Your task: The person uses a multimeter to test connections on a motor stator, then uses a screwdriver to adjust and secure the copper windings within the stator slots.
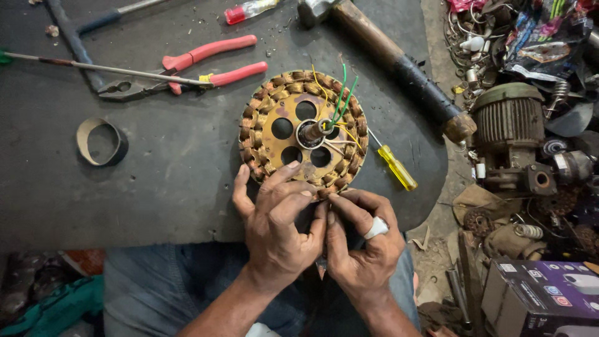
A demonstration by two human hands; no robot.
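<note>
Two hands are working at the near rim of a round motor winding (304,133) lying flat on the dark bench (156,181). The left hand (274,224) is resting on the disc's edge at about seven o'clock, its fingers curled loosely over the copper coils, gripping nothing that can be made out. The right hand (362,240) — wearing a white ring — is sitting just beside it at six o'clock, fingertips pinched together at the rim; whether they are holding a wire cannot be told. Green and yellow wires (342,100) are standing up from the hub. Red-handled pliers (187,72) are lying at ten o'clock, a yellow screwdriver (394,164) at three o'clock, a hammer (393,62) at one o'clock — all apart from the hands.
</note>
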